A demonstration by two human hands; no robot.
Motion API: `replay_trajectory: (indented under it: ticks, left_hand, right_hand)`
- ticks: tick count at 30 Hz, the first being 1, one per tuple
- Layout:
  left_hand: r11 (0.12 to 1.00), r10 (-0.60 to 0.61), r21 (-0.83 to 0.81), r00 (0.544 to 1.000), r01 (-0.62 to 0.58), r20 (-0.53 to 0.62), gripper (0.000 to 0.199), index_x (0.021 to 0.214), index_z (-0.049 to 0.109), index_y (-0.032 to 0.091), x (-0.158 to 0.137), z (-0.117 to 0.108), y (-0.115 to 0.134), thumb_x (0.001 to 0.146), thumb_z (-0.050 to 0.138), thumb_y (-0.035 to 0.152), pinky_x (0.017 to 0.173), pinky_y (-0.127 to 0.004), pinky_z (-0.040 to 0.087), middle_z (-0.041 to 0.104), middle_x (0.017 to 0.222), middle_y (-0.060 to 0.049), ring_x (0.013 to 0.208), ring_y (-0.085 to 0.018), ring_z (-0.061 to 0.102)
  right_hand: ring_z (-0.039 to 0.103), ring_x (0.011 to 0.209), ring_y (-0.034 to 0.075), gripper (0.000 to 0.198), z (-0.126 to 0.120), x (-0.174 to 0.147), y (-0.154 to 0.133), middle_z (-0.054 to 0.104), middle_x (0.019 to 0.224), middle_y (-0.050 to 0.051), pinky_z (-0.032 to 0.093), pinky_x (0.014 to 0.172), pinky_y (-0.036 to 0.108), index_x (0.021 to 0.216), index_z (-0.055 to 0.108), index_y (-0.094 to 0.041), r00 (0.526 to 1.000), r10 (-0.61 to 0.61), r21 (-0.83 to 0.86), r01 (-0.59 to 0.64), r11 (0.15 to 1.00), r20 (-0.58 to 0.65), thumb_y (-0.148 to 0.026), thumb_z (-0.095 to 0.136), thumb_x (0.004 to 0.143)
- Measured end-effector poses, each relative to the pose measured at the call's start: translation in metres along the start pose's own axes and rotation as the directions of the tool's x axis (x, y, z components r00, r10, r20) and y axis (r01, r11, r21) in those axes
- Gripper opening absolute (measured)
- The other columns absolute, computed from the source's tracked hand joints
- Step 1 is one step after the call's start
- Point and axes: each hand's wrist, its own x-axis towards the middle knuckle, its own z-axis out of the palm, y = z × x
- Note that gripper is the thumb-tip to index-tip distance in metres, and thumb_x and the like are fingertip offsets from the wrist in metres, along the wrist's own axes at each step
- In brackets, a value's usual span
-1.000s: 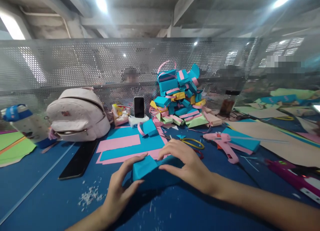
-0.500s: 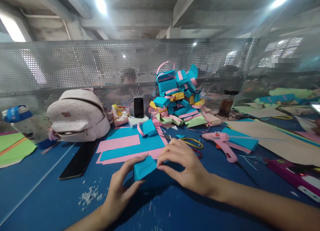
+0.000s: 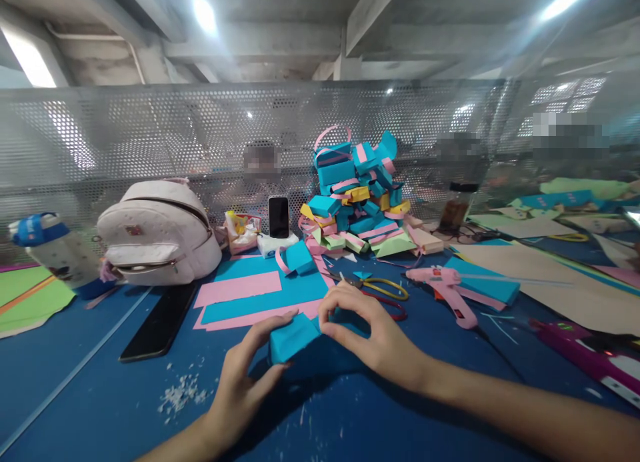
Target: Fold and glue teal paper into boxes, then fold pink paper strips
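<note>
- Blue paper box (image 3: 295, 339), right there between the two grips!
- Left grip (image 3: 243, 369) clamped across its end, right grip (image 3: 377, 335) pinched at its upper edge.
- Looks light, fairly stiff, easily crushed; folded edges seem the safest hold.

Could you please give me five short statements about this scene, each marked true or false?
1. The left hand holds a folded blue paper piece. True.
2. The right hand is gripping the pink glue gun. False: the gun lies on the table, to the right of that hand's fingers.
3. The bottle with the blue lid stands left of the backpack. True.
4. The pile of folded paper pieces is entirely blue. False: it also has pink, yellow and green in it.
5. The black phone lying flat is nearer the right hand than the left. False: it is nearer the left hand.
</note>
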Motion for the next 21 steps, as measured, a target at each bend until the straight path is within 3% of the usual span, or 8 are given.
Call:
replay_trajectory:
  ticks: [5, 8, 12, 15, 18, 21]
  left_hand:
    - [1.000, -0.001, -0.004, 1.000, 0.001, -0.012, 0.046, 0.132, 0.053, 0.033, 0.000, -0.001, -0.002, 0.090, 0.065, 0.020, 0.099, -0.029, 0.050, 0.064, 0.133, -0.003, 0.124, -0.023, 0.060]
    - [1.000, -0.001, 0.000, 1.000, 0.001, -0.017, 0.047, 0.133, 0.053, 0.033, 0.000, -0.001, -0.002, 0.089, 0.066, 0.019, 0.100, -0.030, 0.050, 0.064, 0.133, -0.004, 0.125, -0.024, 0.059]
    - [1.000, -0.014, -0.022, 1.000, 0.014, -0.015, 0.047, 0.134, 0.053, 0.032, 0.001, -0.001, -0.001, 0.090, 0.065, 0.019, 0.100, -0.030, 0.050, 0.064, 0.134, -0.004, 0.125, -0.024, 0.059]
    - [0.999, -0.033, -0.034, 0.999, 0.032, -0.025, 0.046, 0.134, 0.053, 0.031, 0.002, -0.001, 0.001, 0.090, 0.064, 0.020, 0.100, -0.030, 0.050, 0.063, 0.135, -0.004, 0.125, -0.024, 0.059]
    - [0.997, -0.067, -0.028, 0.997, 0.065, -0.049, 0.044, 0.133, 0.054, 0.031, 0.003, 0.000, 0.000, 0.091, 0.064, 0.022, 0.101, -0.032, 0.049, 0.063, 0.135, -0.005, 0.124, -0.025, 0.059]
    - [0.996, -0.085, -0.048, 0.994, 0.081, -0.072, 0.043, 0.132, 0.055, 0.032, 0.003, 0.000, -0.002, 0.091, 0.063, 0.024, 0.101, -0.032, 0.049, 0.063, 0.133, -0.004, 0.121, -0.023, 0.061]
  right_hand:
    - [0.056, 0.085, 0.019, 0.014, -0.003, 0.003, 0.002, 0.060, 0.084, 0.002, 0.045, 0.087, 0.036, 0.082, 0.056, -0.024, 0.998, 0.029, -0.002, -0.029, 1.000, -0.052, -0.029, 0.054, 0.095]
    - [0.054, 0.085, 0.019, 0.021, -0.004, 0.002, 0.002, 0.058, 0.083, 0.002, 0.042, 0.084, 0.036, 0.081, 0.053, -0.023, 0.997, -0.023, -0.053, 0.020, 0.998, -0.072, -0.027, 0.044, 0.100]
    - [0.049, 0.077, 0.019, 0.022, -0.004, -0.005, -0.005, 0.053, 0.075, 0.001, 0.038, 0.076, 0.037, 0.076, 0.046, -0.023, 0.975, -0.216, -0.233, 0.201, 0.951, -0.043, -0.021, 0.039, 0.097]
    - [0.049, 0.072, 0.019, 0.022, -0.002, -0.011, -0.009, 0.054, 0.069, 0.000, 0.036, 0.073, 0.037, 0.073, 0.046, -0.023, 0.908, -0.409, -0.376, 0.411, 0.830, 0.090, -0.024, 0.046, 0.094]
    - [0.055, 0.081, 0.019, 0.015, 0.000, -0.013, -0.009, 0.066, 0.082, 0.000, 0.038, 0.082, 0.037, 0.092, 0.060, -0.026, 0.844, -0.486, -0.438, 0.534, 0.723, 0.226, -0.019, 0.047, 0.096]
    - [0.057, 0.100, 0.020, 0.025, 0.000, -0.009, -0.003, 0.068, 0.106, 0.002, 0.038, 0.091, 0.037, 0.116, 0.060, -0.029, 0.881, -0.428, -0.466, 0.471, 0.749, 0.202, -0.017, 0.051, 0.096]
